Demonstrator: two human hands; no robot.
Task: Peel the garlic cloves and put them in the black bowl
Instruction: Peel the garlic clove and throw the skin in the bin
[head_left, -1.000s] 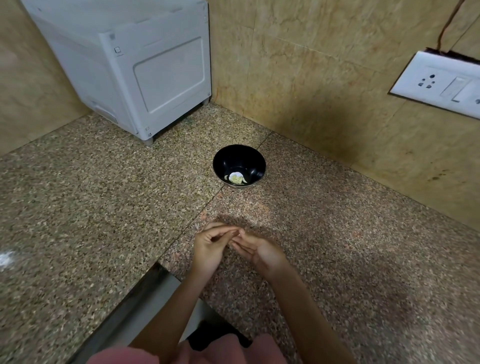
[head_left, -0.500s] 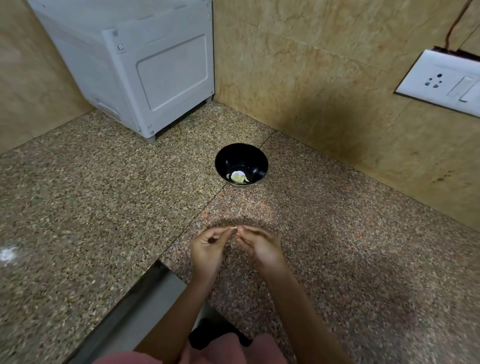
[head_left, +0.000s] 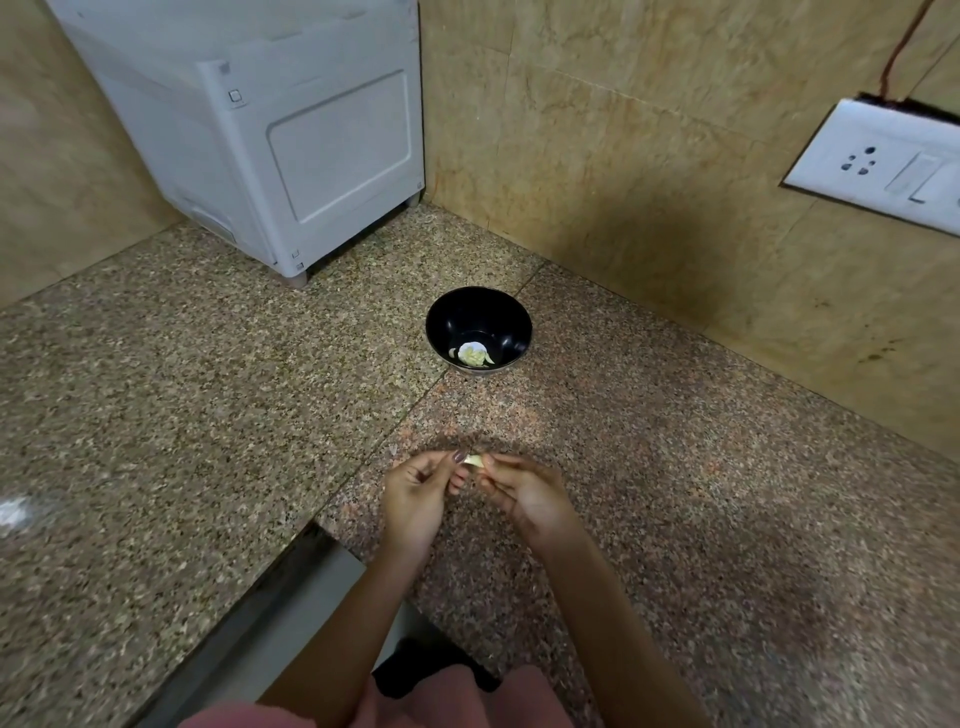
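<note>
A small pale garlic clove (head_left: 474, 460) is pinched between the fingertips of both hands, just above the granite counter. My left hand (head_left: 415, 499) holds its left end with thumb and forefinger. My right hand (head_left: 524, 493) grips its right end. Farther back, near the corner of the wall, stands the black bowl (head_left: 511, 325), with pale garlic pieces (head_left: 471, 355) lying in its bottom.
A white appliance (head_left: 291, 145) stands at the back left against the tiled wall. A white socket and switch plate (head_left: 883, 163) hangs on the right wall. The counter's inner edge (head_left: 291, 566) drops off below my left wrist.
Both hands have shifted slightly and the fingertips have spread a little, so the clove now shows between them. The bowl has not moved.
</note>
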